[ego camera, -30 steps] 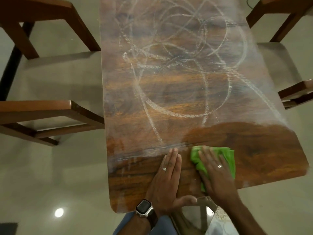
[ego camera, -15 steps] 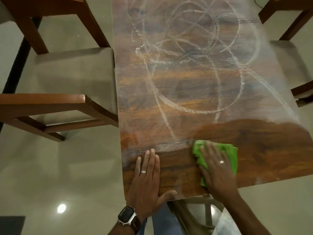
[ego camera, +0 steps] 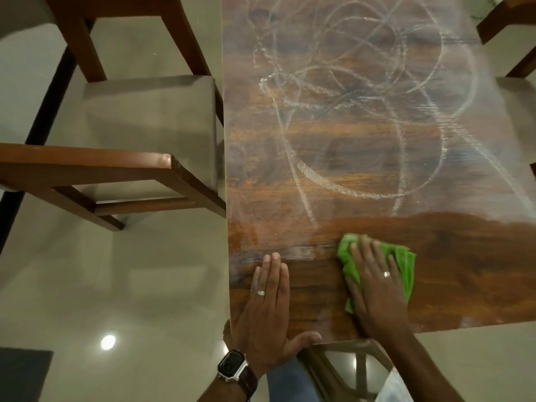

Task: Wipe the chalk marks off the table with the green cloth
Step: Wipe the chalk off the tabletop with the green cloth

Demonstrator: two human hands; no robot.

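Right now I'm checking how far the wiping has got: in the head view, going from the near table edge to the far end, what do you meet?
Left hand flat on the table → green cloth under the right hand → clean wood band → chalk marks.

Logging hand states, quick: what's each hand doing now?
Left hand: open, flat on the table.
Right hand: open, pressing the green cloth.

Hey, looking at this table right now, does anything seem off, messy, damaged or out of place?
Yes: white chalk marks loop and scrawl over most of the wooden table, with a hazy smear near the left hand. Only the near strip around the green cloth under the right hand looks clean. No visible damage or spills.
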